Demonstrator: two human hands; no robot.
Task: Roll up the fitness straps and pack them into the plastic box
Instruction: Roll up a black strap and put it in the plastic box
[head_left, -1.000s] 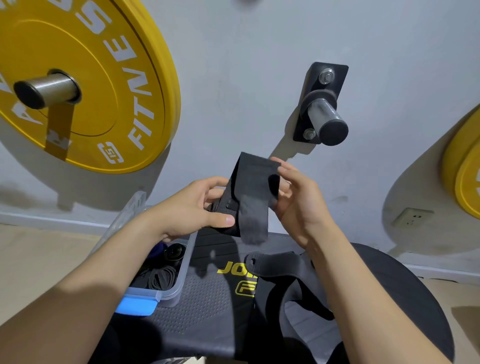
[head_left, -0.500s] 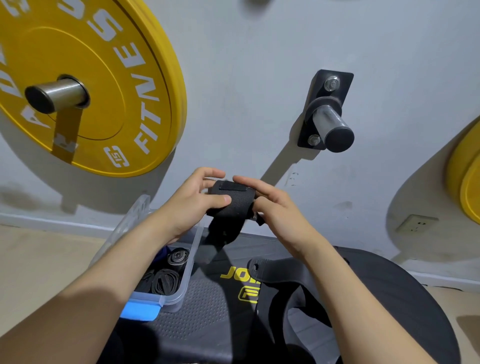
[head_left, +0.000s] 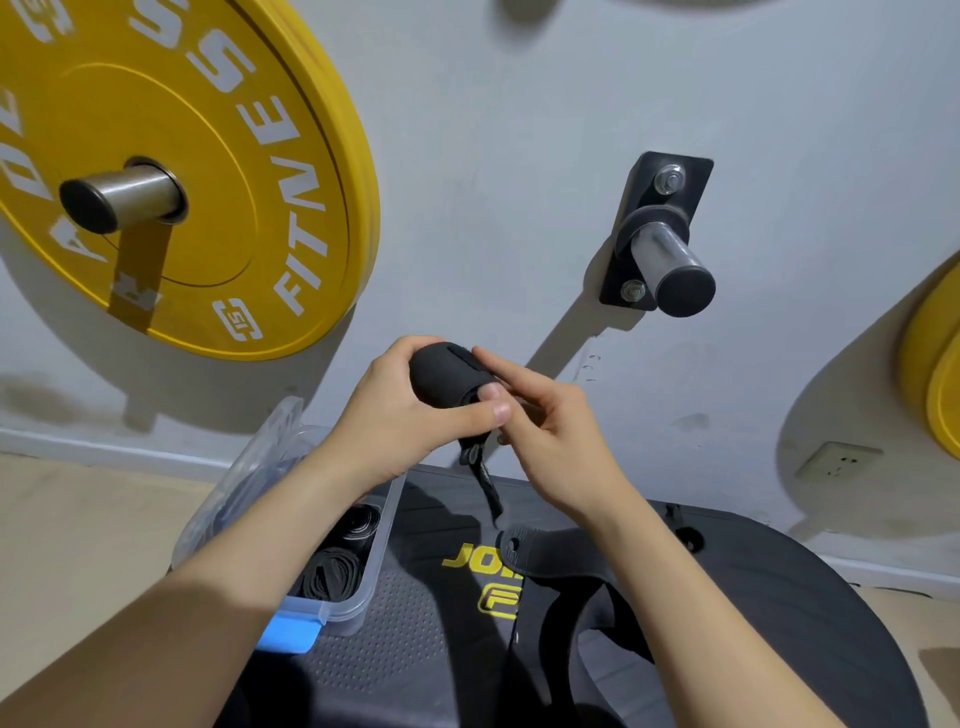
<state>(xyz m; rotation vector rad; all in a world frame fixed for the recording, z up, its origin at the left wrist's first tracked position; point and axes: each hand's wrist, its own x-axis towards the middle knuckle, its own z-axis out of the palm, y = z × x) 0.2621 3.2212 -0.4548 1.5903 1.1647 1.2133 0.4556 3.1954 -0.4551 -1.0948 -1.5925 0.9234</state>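
Head view: left grip (head_left: 405, 418) and right grip (head_left: 558, 434) both curl round rolled strap (head_left: 447, 374), held above table (head_left: 415, 629) far edge, tail dangling. Plastic box (head_left: 345, 613) sits open at table's left edge.

plastic box (head_left: 375, 582) open at left edge of tabletop (head_left: 395, 654), lid (head_left: 249, 457) tilted up on its far side; rolled straps (head_left: 332, 571) fill the near end, left forearm crosses over the opening. clear air between the hands (left (head_left: 400, 421), right (head_left: 556, 431)) and tabletop, cut only by the tail (head_left: 485, 486) hanging from the held strap roll (head_left: 441, 371). loose strap (head_left: 550, 613) lies right of box; wall peg (head_left: 670, 265) and yellow plate (head_left: 208, 156) jut out above.
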